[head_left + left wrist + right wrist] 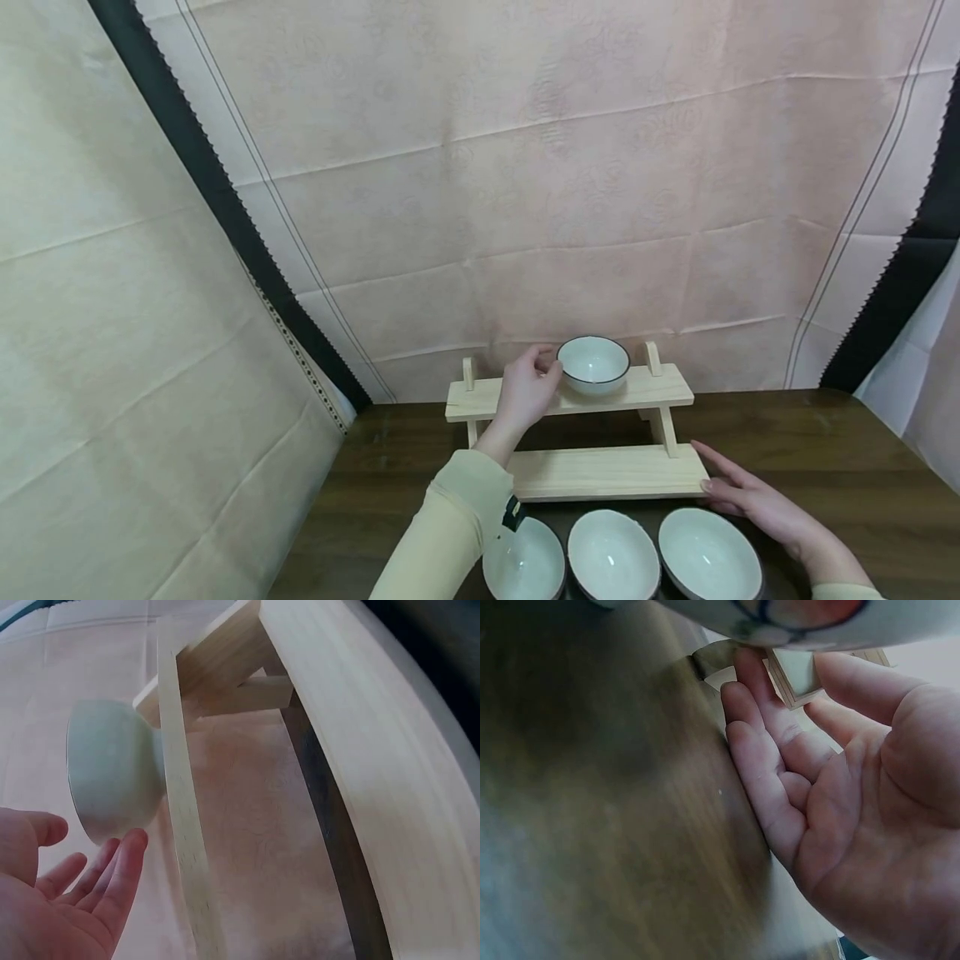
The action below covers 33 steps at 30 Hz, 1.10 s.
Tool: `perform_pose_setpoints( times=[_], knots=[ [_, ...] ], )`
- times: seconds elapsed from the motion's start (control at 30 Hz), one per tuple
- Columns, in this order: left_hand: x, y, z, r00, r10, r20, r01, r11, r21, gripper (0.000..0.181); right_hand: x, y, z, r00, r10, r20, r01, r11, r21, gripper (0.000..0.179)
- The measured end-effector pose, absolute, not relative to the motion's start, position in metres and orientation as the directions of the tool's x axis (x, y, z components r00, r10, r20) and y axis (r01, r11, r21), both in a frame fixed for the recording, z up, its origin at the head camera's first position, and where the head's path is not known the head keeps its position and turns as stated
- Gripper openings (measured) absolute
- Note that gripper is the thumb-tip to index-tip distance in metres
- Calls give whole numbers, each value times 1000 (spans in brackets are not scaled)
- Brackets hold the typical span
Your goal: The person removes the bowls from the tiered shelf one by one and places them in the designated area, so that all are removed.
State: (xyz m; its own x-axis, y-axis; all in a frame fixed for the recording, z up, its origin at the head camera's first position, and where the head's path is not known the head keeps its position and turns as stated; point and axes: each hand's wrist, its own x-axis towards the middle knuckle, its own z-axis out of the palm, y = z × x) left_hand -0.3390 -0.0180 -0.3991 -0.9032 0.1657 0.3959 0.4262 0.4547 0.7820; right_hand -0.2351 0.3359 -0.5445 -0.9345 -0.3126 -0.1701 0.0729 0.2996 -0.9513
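Observation:
A white bowl (594, 363) with a dark rim stands upright on the upper board of a two-tier wooden shelf (607, 472). My left hand (529, 385) is at the bowl's left side, fingers loosely bent. In the left wrist view, the fingertips of that hand (82, 892) come right up to the side of the bowl (112, 769), while the thumb stands apart from it. My right hand (750, 496) holds the right end of the lower board. The right wrist view has the board's end (795, 675) between thumb and fingers of this hand (832, 795).
Three white bowls stand in a row before the shelf: a left one (525, 560), a middle one (613, 554) and a right one (710, 554), close to my right hand. Beneath is a dark brown wooden table (810, 450). A pale fabric wall (562, 208) rises behind.

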Motion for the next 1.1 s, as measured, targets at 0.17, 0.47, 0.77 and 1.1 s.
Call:
perform_pose_setpoints(
  times=[0.17, 0.47, 0.77, 1.1],
  knots=[
    [-344, -17, -398, -925, 171, 339, 380, 426, 821, 38, -234, 337, -545, -935, -314, -168, 72, 296, -952, 76],
    [-353, -18, -401, -929, 231, 289, 362, 407, 839, 44, -235, 336, -545, -938, -301, -171, 80, 294, -952, 76],
    [-350, -14, -398, -940, 252, 230, 315, 384, 868, 50, -235, 335, -546, -938, -303, -168, 75, 296, -952, 76],
    [-349, -12, -399, -945, 247, 214, 294, 358, 886, 52, -234, 336, -548, -937, -322, -136, 45, 275, -961, 76]
  ],
)
